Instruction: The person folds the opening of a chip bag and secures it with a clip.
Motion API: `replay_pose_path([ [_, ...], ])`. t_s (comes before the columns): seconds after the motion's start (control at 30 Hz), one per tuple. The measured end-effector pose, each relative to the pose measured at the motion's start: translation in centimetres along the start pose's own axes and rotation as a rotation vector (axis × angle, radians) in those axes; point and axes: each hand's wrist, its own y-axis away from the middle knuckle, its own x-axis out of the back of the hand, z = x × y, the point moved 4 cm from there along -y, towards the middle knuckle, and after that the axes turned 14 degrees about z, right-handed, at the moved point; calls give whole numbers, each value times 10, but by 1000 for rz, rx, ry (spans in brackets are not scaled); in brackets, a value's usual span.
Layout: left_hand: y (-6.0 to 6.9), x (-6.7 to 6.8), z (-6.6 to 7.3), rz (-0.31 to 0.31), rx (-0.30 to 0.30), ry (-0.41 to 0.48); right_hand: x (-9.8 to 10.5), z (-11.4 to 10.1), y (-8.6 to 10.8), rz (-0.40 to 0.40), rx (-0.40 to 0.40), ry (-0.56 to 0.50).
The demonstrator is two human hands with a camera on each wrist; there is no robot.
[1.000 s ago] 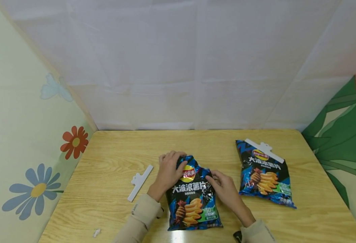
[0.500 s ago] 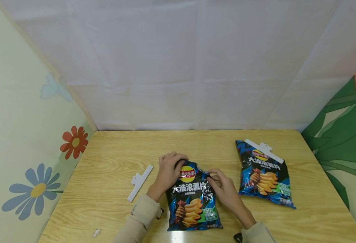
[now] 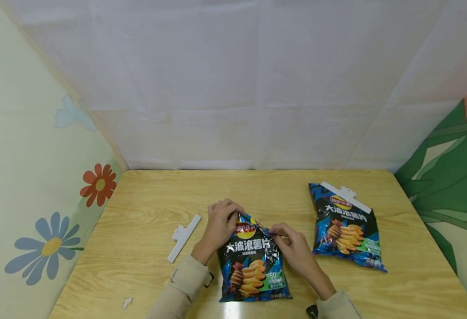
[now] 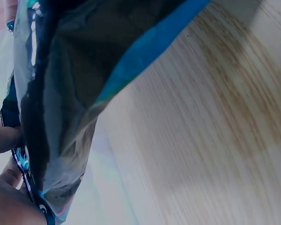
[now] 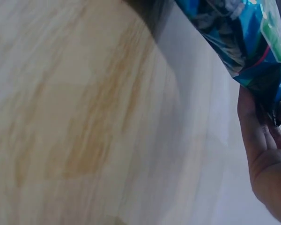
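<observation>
The top of the glossy black-and-blue foil chip bag [image 3: 253, 261] sits lower than a second ago. Your left hand [image 3: 219, 225] and right hand [image 3: 296, 247] pinch its upper corners, fingers clamped on the foil. It rests on the yellow wood-grain table [image 3: 153, 192], well short of the far edge.

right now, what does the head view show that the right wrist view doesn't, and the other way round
Only the head view: the left hand, the loose white clip beside it, the second chip bag with the attached white clip across its top, and the blue flower on the wall.

Only the right wrist view: a close look at fingers along one side of the pinched corner of the held chip bag.

Both: that bag, the right hand and the wooden table.
</observation>
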Motion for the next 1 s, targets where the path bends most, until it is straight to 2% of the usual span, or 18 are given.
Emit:
replay_pose_path([
  [0.27,3,5,3,-2,3,-3,2,-4,5,-5,-20,-24],
  [0.5,5,10,7,8,-5,7,3,-7,7,31,-20,48],
  [0.6,4,11,7,13,-10,14,2,-7,6,34,-38,16],
  [0.73,5,12,7,11,15,30,-1,-7,7,20,-75,-23],
  [0.87,5,12,6,3,52,36,-2,-7,8,24,-59,-6],
  [1.0,4,12,6,19,63,-3,-3,-8,9,32,-45,-5],
])
